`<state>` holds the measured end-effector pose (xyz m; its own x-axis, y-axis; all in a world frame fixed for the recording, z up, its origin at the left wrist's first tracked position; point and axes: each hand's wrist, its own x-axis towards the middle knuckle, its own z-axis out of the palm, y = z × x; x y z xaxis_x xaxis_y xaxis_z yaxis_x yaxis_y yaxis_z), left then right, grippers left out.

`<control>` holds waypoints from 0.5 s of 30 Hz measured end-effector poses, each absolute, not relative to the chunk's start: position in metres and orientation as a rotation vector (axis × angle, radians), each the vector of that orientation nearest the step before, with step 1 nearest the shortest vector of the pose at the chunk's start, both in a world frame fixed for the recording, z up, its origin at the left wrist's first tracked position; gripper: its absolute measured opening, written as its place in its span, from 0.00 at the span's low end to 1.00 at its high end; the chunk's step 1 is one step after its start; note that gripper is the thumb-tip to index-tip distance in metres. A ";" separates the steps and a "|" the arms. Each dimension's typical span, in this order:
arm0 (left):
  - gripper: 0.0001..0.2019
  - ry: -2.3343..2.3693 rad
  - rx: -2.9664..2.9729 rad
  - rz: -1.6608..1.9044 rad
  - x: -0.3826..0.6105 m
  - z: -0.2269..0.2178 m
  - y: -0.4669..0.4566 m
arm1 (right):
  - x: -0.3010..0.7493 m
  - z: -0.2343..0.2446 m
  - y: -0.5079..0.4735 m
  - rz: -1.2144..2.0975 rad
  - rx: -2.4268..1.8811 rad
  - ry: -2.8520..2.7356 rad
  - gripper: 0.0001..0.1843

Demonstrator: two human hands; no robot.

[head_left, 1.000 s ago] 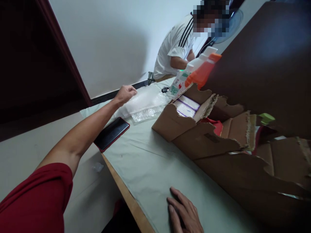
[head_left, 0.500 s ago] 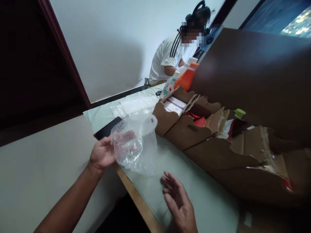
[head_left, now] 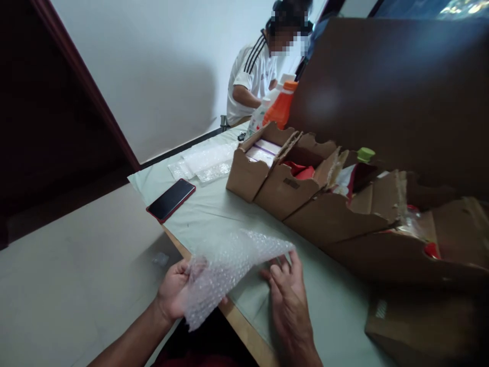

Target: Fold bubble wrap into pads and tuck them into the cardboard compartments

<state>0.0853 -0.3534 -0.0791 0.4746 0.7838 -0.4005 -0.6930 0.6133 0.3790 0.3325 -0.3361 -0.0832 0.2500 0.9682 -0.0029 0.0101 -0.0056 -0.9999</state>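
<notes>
A sheet or bag of clear bubble wrap (head_left: 233, 270) stretches between my hands, above the table's front edge. My left hand (head_left: 174, 291) is closed on its left end, with some fingers hidden behind the plastic. At the right corner, my right hand (head_left: 288, 290) has its fingers apart and slightly bent; one fingertip touches the wrap. Beyond the wrap lies a phone (head_left: 171, 199) with a dark screen and red case. More flat bubble wrap (head_left: 208, 160) rests farther back on the pale green tablecloth (head_left: 214, 209).
Cardboard bins (head_left: 301, 196) with assorted packets run along the right. Behind them stand an orange bottle (head_left: 280, 107), clear bottles and a dark brown panel (head_left: 389, 92). A person in a white shirt (head_left: 244, 76) sits at the far end. A plastic scrap (head_left: 160, 259) is on the floor.
The bubble wrap has come nearer and lower in my left hand and is spread out, uncovering the phone. My right hand has moved up to its corner. The view has shifted slightly.
</notes>
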 end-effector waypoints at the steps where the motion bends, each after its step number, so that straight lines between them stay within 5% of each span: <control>1: 0.14 0.558 0.184 0.858 0.082 -0.081 -0.354 | 0.339 -0.085 -0.334 0.925 -1.366 -1.116 0.40; 6: 0.25 0.456 0.187 1.000 0.069 -0.075 -0.352 | 0.331 -0.065 -0.324 0.608 -1.405 -1.689 0.10; 9: 0.34 0.544 0.284 1.166 0.070 -0.068 -0.352 | 0.290 -0.033 -0.321 0.475 -1.146 -2.126 0.08; 15: 0.42 1.004 0.129 1.348 0.053 -0.069 -0.350 | 0.224 0.018 -0.248 0.769 -0.703 -2.501 0.12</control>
<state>0.0530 -0.3497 -0.0692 -0.1082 0.8450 -0.5238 -0.7437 0.2808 0.6067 0.2235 -0.2478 0.0178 -0.7797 0.5758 0.2460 0.3384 0.7180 -0.6083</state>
